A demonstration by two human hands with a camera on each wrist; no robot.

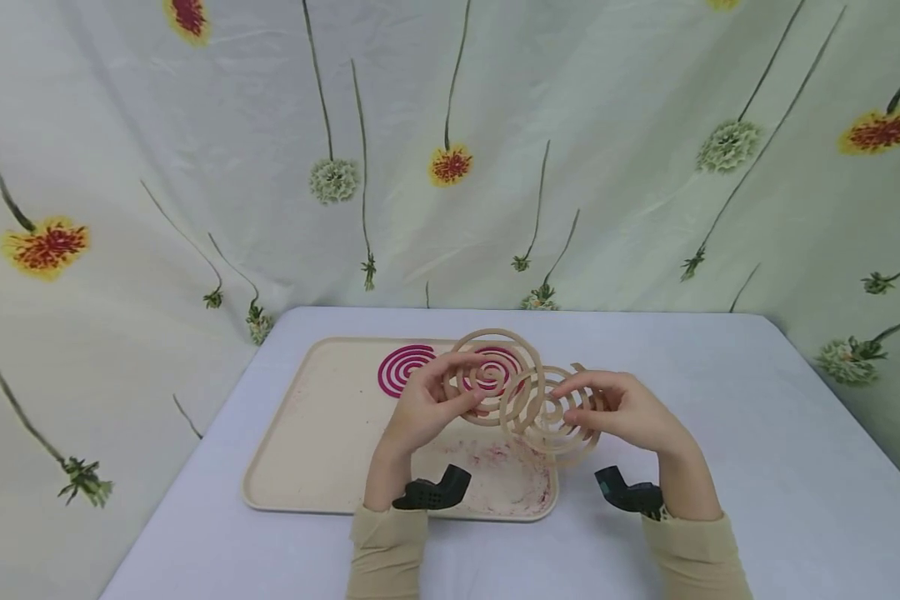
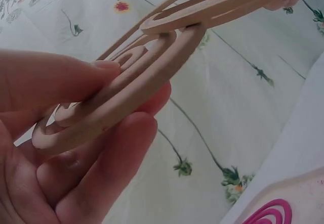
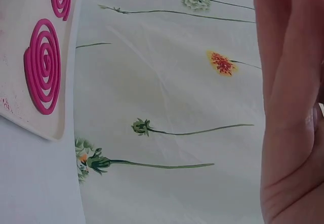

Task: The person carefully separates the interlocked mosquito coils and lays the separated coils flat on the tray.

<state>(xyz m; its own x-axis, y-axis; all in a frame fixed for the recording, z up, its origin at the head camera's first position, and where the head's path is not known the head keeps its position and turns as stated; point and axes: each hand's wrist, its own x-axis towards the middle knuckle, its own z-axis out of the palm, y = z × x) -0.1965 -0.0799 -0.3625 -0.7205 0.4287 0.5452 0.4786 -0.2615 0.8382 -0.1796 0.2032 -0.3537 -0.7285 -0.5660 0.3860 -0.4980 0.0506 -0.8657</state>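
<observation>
Two tan spiral mosquito coils are held up above the tray, overlapping at their inner edges. My left hand [image 1: 427, 404] pinches the left coil [image 2: 157, 80] between thumb and fingers. The right coil [image 2: 223, 9] is pinched by my right hand [image 1: 630, 408], with the thumb and fingertips near its centre. In the left wrist view the coils touch where they cross; whether they are linked I cannot tell. Only the side of the right hand shows in the right wrist view, and its coil is out of that picture. Behind the held coils lie two magenta coils [image 3: 45, 64].
A cream tray [image 1: 315, 433] lies on the white-covered table [image 1: 757, 433], with reddish crumbs near its right front corner. The magenta coils rest along its back edge. A floral cloth [image 1: 615, 167] hangs behind the table. Each wrist wears a black camera mount [image 1: 435, 490].
</observation>
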